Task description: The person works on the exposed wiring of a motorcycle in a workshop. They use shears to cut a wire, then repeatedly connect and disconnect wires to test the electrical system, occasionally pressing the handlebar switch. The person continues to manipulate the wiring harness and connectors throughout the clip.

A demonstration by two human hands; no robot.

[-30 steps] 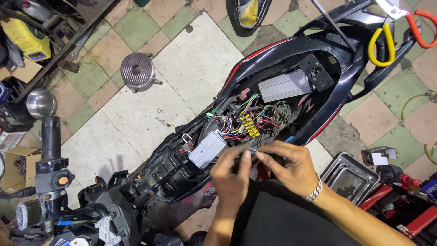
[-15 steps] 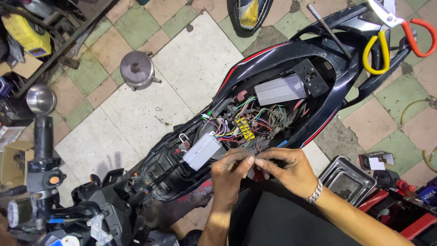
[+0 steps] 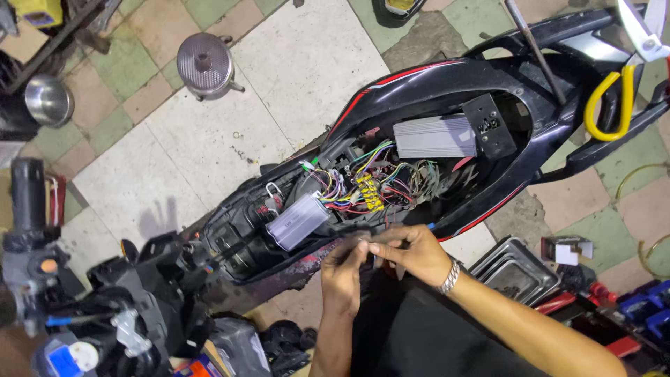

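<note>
An opened black and red scooter body [image 3: 419, 91] lies across the tiled floor with its seat bay exposed. Inside are a grey finned box [image 3: 434, 135], a smaller grey box [image 3: 299, 222] and a tangle of coloured wires with a yellow connector block [image 3: 368, 192]. My left hand [image 3: 343, 269] and my right hand [image 3: 413, 253] meet at the near edge of the bay. Both pinch a thin dark wire [image 3: 377, 236] stretched between them; it is blurred. A metal watch sits on my right wrist [image 3: 449, 276].
A round metal lamp housing [image 3: 204, 64] rests on the floor at the back left. The handlebar grip [image 3: 29, 194] and black front parts fill the lower left. A yellow handle [image 3: 614, 105] hangs at the right. Metal trays [image 3: 515, 272] and red tools lie at the lower right.
Both hands have shifted slightly right along the bay's near edge and stayed together on the wire. The view has drifted, so the scooter sits lower in the frame.
</note>
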